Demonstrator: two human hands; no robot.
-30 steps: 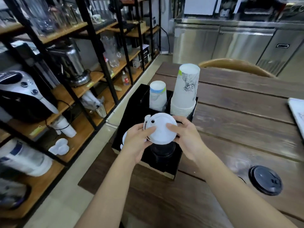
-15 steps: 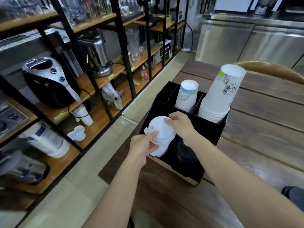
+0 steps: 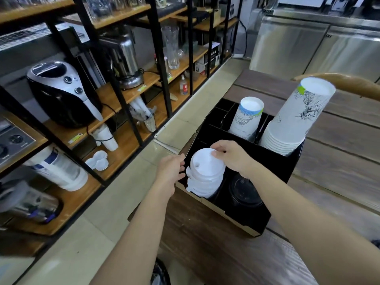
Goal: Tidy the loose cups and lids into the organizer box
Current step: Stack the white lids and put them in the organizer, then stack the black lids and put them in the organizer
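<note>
Head view looks down on a black box (image 3: 287, 173) standing at the left edge of a wooden desk (image 3: 339, 153), right of centre in the frame. In its front left compartment sits a stack of white lids (image 3: 205, 175). The right hand (image 3: 230, 157) rests its fingertips on the far rim of the top lid, fingers curled lightly over it rather than clamped. The left hand (image 3: 170, 171) hangs loosely open just beside the box's left wall, apart from the lids. Black lids (image 3: 244, 192) fill the front right compartment. Behind, a short stack of cups (image 3: 246, 118) stands upside down in the middle rear compartment, and a taller, tilted stack of cups (image 3: 296, 118) rises from the right rear one. Shelves (image 3: 115, 95) with appliances fill the left of the frame.
</note>
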